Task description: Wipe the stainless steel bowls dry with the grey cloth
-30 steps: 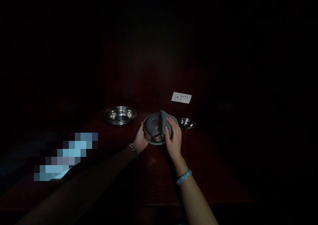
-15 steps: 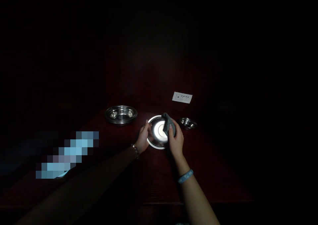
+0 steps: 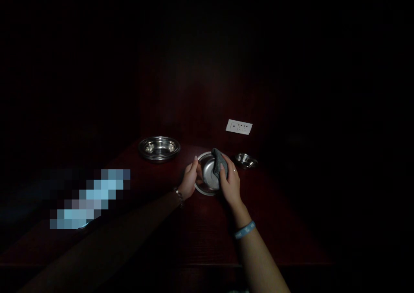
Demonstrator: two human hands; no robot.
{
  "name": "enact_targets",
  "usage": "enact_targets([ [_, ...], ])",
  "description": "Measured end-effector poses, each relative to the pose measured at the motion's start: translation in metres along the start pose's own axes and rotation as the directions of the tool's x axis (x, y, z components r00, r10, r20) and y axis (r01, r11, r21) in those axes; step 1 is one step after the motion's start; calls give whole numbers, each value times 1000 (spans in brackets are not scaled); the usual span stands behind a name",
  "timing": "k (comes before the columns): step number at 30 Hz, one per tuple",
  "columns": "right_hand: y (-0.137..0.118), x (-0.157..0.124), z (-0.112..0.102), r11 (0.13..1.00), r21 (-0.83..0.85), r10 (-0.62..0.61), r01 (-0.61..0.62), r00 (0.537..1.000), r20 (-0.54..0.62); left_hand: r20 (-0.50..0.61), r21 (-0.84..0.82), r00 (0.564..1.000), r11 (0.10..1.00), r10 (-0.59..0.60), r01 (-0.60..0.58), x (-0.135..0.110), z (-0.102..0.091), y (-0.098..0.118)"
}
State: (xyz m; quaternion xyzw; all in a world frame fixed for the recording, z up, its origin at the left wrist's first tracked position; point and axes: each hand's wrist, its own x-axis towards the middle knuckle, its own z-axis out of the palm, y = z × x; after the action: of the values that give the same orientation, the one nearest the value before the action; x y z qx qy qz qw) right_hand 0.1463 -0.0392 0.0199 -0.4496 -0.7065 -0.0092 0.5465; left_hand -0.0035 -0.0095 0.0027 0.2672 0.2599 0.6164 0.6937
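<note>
A round stainless steel dish [image 3: 207, 185] is held up over the dark red table, its hollow side facing me. My left hand [image 3: 188, 179] grips its left rim, thumb on top and the other fingers mostly hidden behind. A grey-green cloth [image 3: 219, 163] is bunched in my right hand [image 3: 230, 181], which presses it against the right side of the dish. The cloth and fingers cover the dish's right rim.
Stacked steel dishes [image 3: 159, 148] stand at the back left of the table [image 3: 200, 232]. A smaller steel dish [image 3: 246, 160] sits at the back right, below a white wall socket [image 3: 239, 127]. A pixelated bright patch [image 3: 93, 198] lies at left. Surroundings are very dark.
The dish has tilted slightly, and the bright glare inside it has dimmed. Both hands keep their hold; the whole view has shifted a little.
</note>
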Motion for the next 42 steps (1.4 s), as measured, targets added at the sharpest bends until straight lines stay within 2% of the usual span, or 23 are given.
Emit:
enact_targets([
  [4, 0, 0, -1, 997, -67, -36, 36, 999, 3, -10, 93, 997, 993, 77, -76, -1, 2, -2],
  [8, -4, 1, -4, 980, -164, -103, 110, 993, 51, 10, 117, 994, 987, 107, -108, -3, 5, -1],
  [17, -22, 3, -8, 909, -300, -239, 289, 951, 195, -13, 36, 996, 995, 92, -92, -8, 15, 2],
  [22, -30, 2, -6, 882, -313, -267, 352, 921, 283, -62, -70, 994, 993, 93, -97, -7, 11, -1],
  [25, -35, 1, -6, 864, -299, -292, 406, 886, 359, -137, -95, 989, 994, 49, -62, -6, 5, -4],
  [27, -37, 1, -5, 851, -285, -313, 442, 861, 401, -143, -120, 990, 993, 4, -22, -5, 2, -4],
  [33, -35, 0, -5, 822, -234, -381, 519, 807, 452, 12, -228, 996, 969, -94, 94, 1, -2, 2],
  [36, -33, 0, -5, 810, -218, -404, 545, 787, 467, 21, -216, 991, 967, -131, 132, 4, -2, 6],
  [39, -31, 0, -7, 814, -227, -393, 534, 795, 463, 35, -254, 987, 954, -155, 159, 3, 1, 10],
  [42, -28, 0, -9, 838, -242, -365, 489, 832, 418, 28, -278, 985, 946, -169, 170, -1, 4, 14],
])
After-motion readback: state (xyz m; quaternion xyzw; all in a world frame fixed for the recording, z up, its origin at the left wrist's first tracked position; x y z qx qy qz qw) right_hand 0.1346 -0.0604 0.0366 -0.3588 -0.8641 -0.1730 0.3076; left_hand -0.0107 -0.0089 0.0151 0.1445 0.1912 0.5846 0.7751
